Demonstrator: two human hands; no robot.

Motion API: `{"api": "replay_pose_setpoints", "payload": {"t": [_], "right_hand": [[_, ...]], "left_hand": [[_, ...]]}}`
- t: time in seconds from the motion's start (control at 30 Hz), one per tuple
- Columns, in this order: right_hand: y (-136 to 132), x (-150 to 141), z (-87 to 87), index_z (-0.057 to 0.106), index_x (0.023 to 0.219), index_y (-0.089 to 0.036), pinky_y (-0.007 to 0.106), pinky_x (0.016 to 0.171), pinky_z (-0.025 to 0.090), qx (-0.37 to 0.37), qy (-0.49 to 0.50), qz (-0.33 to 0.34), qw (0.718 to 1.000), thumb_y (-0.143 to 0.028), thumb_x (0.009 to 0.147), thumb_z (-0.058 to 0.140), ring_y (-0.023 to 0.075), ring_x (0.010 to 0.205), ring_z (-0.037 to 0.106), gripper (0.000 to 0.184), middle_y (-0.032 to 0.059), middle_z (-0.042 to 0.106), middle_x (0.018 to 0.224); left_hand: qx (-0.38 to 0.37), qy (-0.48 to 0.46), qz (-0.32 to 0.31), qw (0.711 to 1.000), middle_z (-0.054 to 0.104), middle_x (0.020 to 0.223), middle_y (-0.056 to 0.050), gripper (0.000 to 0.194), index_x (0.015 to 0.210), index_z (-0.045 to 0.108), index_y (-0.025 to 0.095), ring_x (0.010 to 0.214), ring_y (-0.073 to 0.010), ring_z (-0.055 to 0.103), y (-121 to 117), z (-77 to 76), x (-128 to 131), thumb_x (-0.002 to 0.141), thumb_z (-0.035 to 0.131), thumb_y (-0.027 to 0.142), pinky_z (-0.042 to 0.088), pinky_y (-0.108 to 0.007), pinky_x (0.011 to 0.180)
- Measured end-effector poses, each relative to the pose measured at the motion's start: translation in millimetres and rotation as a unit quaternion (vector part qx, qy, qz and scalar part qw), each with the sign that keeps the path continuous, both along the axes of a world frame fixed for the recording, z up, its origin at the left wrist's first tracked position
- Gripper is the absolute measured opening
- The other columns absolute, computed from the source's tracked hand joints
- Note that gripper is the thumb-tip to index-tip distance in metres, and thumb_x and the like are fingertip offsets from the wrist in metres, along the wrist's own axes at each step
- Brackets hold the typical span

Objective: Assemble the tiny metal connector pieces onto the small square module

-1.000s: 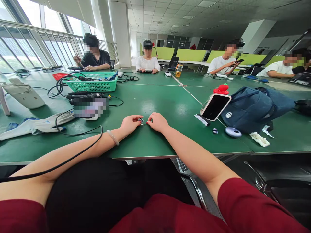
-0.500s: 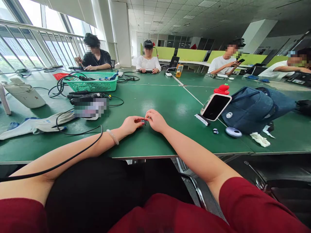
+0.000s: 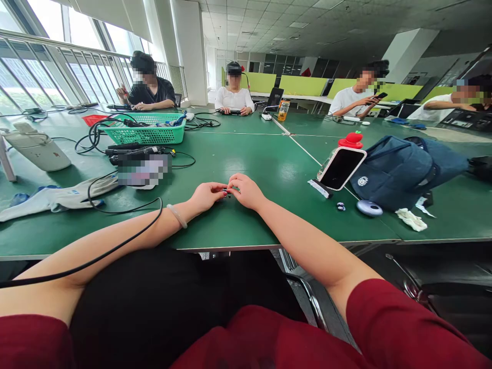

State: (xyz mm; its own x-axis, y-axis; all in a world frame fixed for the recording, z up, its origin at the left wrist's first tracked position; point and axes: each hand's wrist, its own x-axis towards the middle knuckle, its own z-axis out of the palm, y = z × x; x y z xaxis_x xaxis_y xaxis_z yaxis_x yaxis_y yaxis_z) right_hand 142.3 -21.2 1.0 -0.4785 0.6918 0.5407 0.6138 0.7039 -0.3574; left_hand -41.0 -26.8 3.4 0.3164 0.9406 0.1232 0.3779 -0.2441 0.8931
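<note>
Both hands meet above the green table (image 3: 230,230), near its front edge. My left hand (image 3: 208,197) has thumb and fingers pinched together around a small dark object (image 3: 227,192). On the other side of it, my right hand (image 3: 246,190) is closed too, with thumb and fingertips at the same object. Most of that object is covered by the fingers, and it is too small to tell its kind. A pale bracelet (image 3: 177,216) circles my left wrist.
Left are a glove (image 3: 57,199), a green basket (image 3: 144,134), a black cable (image 3: 126,241) and a beige bottle (image 3: 40,148). Right stand a propped phone (image 3: 342,168), a blue backpack (image 3: 395,171) and a round lavender case (image 3: 369,207). Several people sit around the table.
The fingers have shifted slightly around the small object, and less of it shows now. Both hands stay in nearly the same place.
</note>
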Motion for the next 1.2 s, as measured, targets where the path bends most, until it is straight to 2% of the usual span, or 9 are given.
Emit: {"api": "replay_pose_setpoints", "payload": {"t": [0.17, 0.3, 0.4, 0.5, 0.73, 1.03, 1.2], "right_hand": [[0, 1, -0.1, 0.069, 0.087, -0.019, 0.033, 0.092, 0.043, 0.011, 0.004, -0.011, 1.000, -0.021, 0.087, 0.057, 0.0179, 0.097, 0.055, 0.012, 0.0062, 0.061, 0.100], [0, 0, -3.1, 0.071, 0.085, -0.019, 0.036, 0.093, 0.042, 0.029, -0.009, -0.034, 0.999, -0.022, 0.084, 0.063, 0.0196, 0.097, 0.052, 0.008, 0.0061, 0.063, 0.100], [0, -4, -6.4, 0.072, 0.083, -0.021, 0.040, 0.093, 0.042, 0.027, -0.057, -0.032, 0.997, -0.026, 0.080, 0.070, 0.0220, 0.102, 0.050, 0.006, 0.0065, 0.062, 0.109], [1, -9, -9.0, 0.073, 0.081, -0.021, 0.043, 0.095, 0.042, 0.014, -0.091, -0.044, 0.995, -0.026, 0.081, 0.068, 0.0242, 0.108, 0.047, 0.007, 0.0066, 0.059, 0.118], [5, -10, -12.5, 0.070, 0.079, -0.018, 0.045, 0.093, 0.044, 0.002, -0.102, -0.046, 0.994, -0.019, 0.085, 0.062, 0.0247, 0.106, 0.048, 0.010, 0.0074, 0.058, 0.121], [9, -3, -12.4, 0.061, 0.077, -0.018, 0.041, 0.095, 0.043, 0.016, 0.013, -0.014, 1.000, -0.012, 0.084, 0.054, 0.0222, 0.104, 0.053, 0.012, 0.0087, 0.057, 0.114], [6, -2, -7.5, 0.060, 0.077, -0.019, 0.040, 0.096, 0.043, 0.036, 0.044, -0.007, 0.998, -0.014, 0.084, 0.054, 0.0215, 0.102, 0.054, 0.010, 0.0083, 0.058, 0.109]], "left_hand": [[-0.004, -0.050, 0.044, 0.998, 0.068, 0.069, -0.002, 0.031, 0.096, 0.074, 0.015, 0.056, -0.0112, 0.051, 0, 0.0, 1, 0.068, 0.072, 0.027, 0.043, -0.026, 0.058], [-0.006, -0.091, 0.098, 0.991, 0.069, 0.077, -0.004, 0.034, 0.105, 0.070, 0.013, 0.058, -0.0107, 0.053, 2, -0.3, 2, 0.074, 0.067, 0.025, 0.045, -0.026, 0.059], [-0.011, -0.108, 0.117, 0.987, 0.069, 0.080, -0.005, 0.033, 0.109, 0.068, 0.011, 0.061, -0.0104, 0.055, 3, -0.3, 3, 0.077, 0.063, 0.020, 0.047, -0.026, 0.062], [-0.014, -0.112, 0.121, 0.986, 0.068, 0.079, -0.005, 0.032, 0.107, 0.068, 0.010, 0.059, -0.0095, 0.055, 3, 0.5, 3, 0.077, 0.062, 0.015, 0.048, -0.026, 0.062], [-0.015, -0.100, 0.124, 0.987, 0.068, 0.077, -0.004, 0.032, 0.106, 0.069, 0.011, 0.057, -0.0094, 0.054, 0, 2.8, 4, 0.074, 0.064, 0.013, 0.046, -0.025, 0.059], [-0.014, -0.074, 0.112, 0.991, 0.065, 0.069, -0.003, 0.032, 0.107, 0.069, 0.011, 0.058, -0.0106, 0.053, -2, 3.6, 2, 0.077, 0.063, 0.021, 0.041, -0.024, 0.054], [-0.009, -0.056, 0.100, 0.993, 0.066, 0.073, -0.003, 0.036, 0.111, 0.068, 0.012, 0.057, -0.0104, 0.052, -2, 2.4, -2, 0.077, 0.063, 0.025, 0.042, -0.025, 0.057]]}}
